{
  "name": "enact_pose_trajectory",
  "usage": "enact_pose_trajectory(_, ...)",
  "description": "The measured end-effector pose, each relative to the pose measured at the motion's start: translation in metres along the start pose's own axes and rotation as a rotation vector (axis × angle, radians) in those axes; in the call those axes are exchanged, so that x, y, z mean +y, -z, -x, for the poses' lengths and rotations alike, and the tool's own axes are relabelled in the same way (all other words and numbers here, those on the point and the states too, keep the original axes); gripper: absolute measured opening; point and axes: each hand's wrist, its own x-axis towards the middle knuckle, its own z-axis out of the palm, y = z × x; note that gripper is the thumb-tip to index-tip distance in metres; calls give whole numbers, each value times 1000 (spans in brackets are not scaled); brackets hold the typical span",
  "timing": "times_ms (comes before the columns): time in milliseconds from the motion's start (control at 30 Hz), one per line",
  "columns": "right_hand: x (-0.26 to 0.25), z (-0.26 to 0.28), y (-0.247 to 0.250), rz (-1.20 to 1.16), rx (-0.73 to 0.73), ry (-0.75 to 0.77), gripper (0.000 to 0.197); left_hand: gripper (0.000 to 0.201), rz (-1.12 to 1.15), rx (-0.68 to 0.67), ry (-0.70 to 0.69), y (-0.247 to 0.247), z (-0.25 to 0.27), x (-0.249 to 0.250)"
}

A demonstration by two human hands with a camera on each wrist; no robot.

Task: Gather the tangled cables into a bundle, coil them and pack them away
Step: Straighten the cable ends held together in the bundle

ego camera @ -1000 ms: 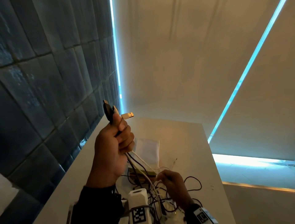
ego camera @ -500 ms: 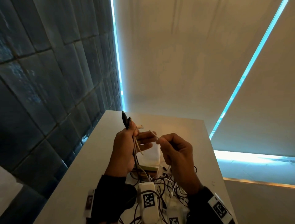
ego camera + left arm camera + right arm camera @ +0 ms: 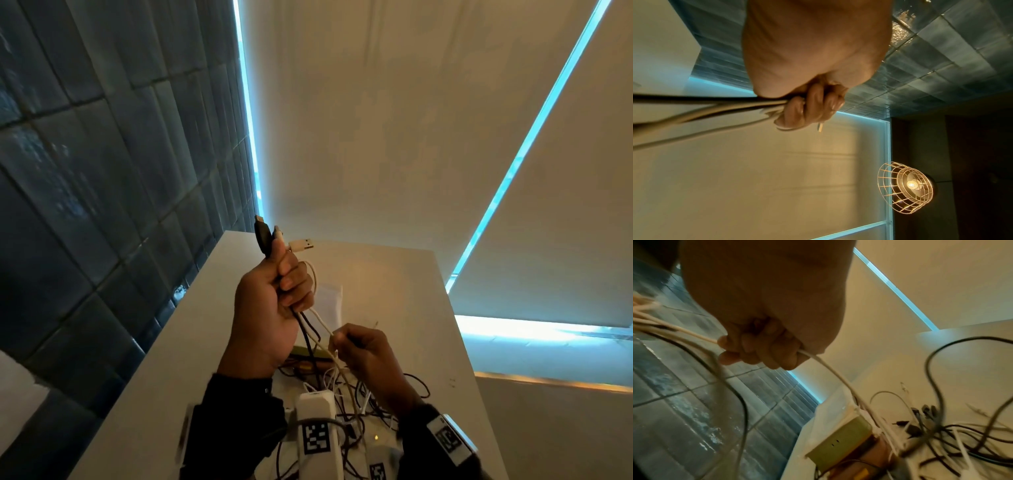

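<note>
Head view first: my left hand (image 3: 270, 308) is fisted round a bunch of cables (image 3: 310, 322) held up over the table (image 3: 404, 308), two plugs poking out top. My right hand (image 3: 363, 356) pinches one white cable (image 3: 337, 356) just above the tangle (image 3: 376, 401). Left wrist: fingers (image 3: 797, 112) curled tight on the bunch. Right wrist: fingers (image 3: 760, 350) closed on that white cable, the tangle on the table below.

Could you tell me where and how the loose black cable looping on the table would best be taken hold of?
Probably at the top of its arc, from above on the right: that loop lies alone on bare table, clear of the tangle. The right hand is nearest but grips a white cable.
</note>
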Motion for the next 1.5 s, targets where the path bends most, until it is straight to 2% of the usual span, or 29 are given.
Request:
enact_pose_trajectory(200, 62, 4, 15, 191, 46, -70, 25, 45, -73, 16, -64, 3, 5, 14)
enact_pose_trajectory(300, 74, 5, 22, 224, 92, -132, 28, 45, -98, 60, -70, 7, 6, 13)
enact_pose_trajectory(433, 53, -10, 32, 255, 312, -215, 25, 41, -177, 147, -48, 15, 1, 9)
enact_pose_trajectory(533, 11, -22, 29, 63, 411, -129, 16, 41, -233, 191, -16, 20, -2, 3)
enact_pose_trajectory(700, -55, -20, 0, -118, 280, 155, 11, 40, -396, 259, 31, 18, -3, -8)
enact_pose_trajectory(767, -67, -15, -9, -120, 185, 228, 12, 40, -468, 276, 43, 15, -2, -11)
enact_pose_trajectory(833, -72, -11, -17, -96, 70, 254, 13, 38, -446, 268, 43, 11, -1, -11)
enact_pose_trajectory(1000, -54, -1, -20, -148, -93, 91, 14, 43, -82, 163, 10, 3, 2, 0)
enact_pose_trajectory(1100, -39, 4, -14, -203, -107, -27, 19, 46, -139, 85, -1, -2, 4, 7)
enact_pose_trajectory(1200, -28, 5, -11, -200, -104, -40, 18, 51, -251, 30, 8, -5, 9, 6)
enact_pose_trajectory(1333, 5, 2, -5, -182, -46, -73, 19, 44, -241, 39, -20, -4, 7, 5)
enact_pose_trajectory(1500, 53, 0, -1, 11, 19, -83, 21, 40, -259, 33, -29, 3, 8, 9)
